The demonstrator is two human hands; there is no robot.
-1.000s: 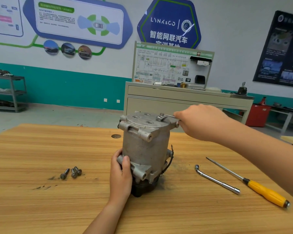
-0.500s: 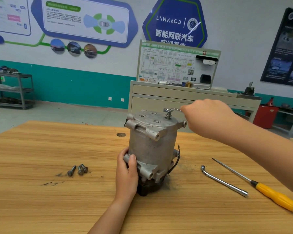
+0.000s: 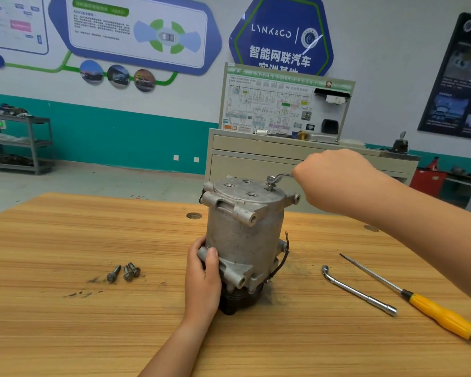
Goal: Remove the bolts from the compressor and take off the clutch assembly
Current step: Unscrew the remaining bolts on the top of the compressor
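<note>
The compressor stands upright in the middle of the table, with its dark clutch assembly underneath. The left hand grips the lower flange of the housing, fingers curled round it, the same as one second ago. The right hand is clenched round the handle of the bent wrench, at 3 o'clock from the top plate. The socket now sits higher than before, and the shank of the bolt shows under it. Three loose bolts lie at 9 o'clock from the compressor. A second wrench and a yellow screwdriver lie at 4 o'clock, unmoved.
</note>
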